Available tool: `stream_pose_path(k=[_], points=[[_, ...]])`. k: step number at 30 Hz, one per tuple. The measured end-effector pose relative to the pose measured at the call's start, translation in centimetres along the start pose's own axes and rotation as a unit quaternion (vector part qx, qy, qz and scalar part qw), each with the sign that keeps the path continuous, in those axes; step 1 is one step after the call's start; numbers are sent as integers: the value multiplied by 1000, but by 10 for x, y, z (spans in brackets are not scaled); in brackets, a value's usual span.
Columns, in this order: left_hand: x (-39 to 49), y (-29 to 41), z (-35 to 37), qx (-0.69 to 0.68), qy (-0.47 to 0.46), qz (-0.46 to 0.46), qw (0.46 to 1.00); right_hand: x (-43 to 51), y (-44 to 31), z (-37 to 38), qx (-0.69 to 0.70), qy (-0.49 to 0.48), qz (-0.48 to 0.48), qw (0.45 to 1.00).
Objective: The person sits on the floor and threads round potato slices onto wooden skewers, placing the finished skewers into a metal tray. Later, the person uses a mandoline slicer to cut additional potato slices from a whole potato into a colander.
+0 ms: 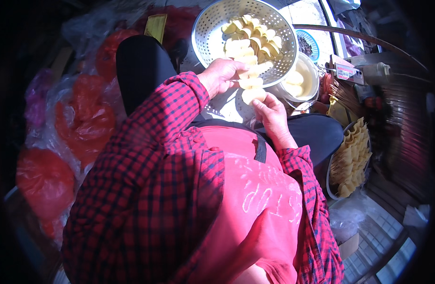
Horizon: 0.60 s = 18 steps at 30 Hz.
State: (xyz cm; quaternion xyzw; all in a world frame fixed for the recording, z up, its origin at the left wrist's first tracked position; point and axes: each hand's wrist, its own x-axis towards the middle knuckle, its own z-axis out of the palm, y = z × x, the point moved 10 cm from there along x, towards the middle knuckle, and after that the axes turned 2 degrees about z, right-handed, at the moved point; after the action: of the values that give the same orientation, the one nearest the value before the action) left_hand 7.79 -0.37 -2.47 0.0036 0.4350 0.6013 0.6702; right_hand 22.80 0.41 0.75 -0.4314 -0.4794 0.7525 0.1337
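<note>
My left hand (221, 75) is beside the rim of a perforated metal colander (207, 32), its fingers closed on a row of thin pale slices (248, 71) that look like potato. A thin stick shows at its fingertips. Thumb and fingers of my right hand (273, 115) pinch the round slice (253, 96) at the near end of that row. Inside the colander lie several fanned rows of similar slices (262, 37). Whether the held row touches them cannot be told.
A white bucket (315, 90) holds pale peeled pieces, right of the colander. Beyond are a blue basket (316, 46), a mounted phone (348, 73) and a bundle of thin sticks (345, 93). Wavy skewered slices (350, 159) fill a container by my right knee. Red plastic bags (86, 120) lie left.
</note>
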Motion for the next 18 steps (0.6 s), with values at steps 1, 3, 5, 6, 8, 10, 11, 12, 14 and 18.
stream_pose_path(k=[1,3,5,6,8,10,11,12,14,18], points=[[1,-1,1,2,-2,-2,1000,-1,0,0,1,3,3,1000],[0,-3,1,2,0,-8,1000,-4,-1,-1,-8,13,5,1000],[1,-5,1,1,-5,-19,1000,-4,1,-4,-18,23,4,1000],[-1,-5,0,6,0,-16,1000,-3,1,-3,-12,20,-2,1000],[-3,1,0,12,7,-7,1000,-3,0,-5,-11,23,-5,1000],[-3,5,-4,18,12,1,1000,-2,1,-4,-14,27,-2,1000],[-1,7,-7,19,14,4,1000,-1,3,-4,-18,31,2,999],[0,8,-9,21,15,6,1000,-1,5,-4,-22,34,7,999],[0,6,-9,26,15,12,999,-1,6,-2,-24,23,12,999],[0,1,-11,24,25,-2,999,0,12,-4,-29,18,28,999]])
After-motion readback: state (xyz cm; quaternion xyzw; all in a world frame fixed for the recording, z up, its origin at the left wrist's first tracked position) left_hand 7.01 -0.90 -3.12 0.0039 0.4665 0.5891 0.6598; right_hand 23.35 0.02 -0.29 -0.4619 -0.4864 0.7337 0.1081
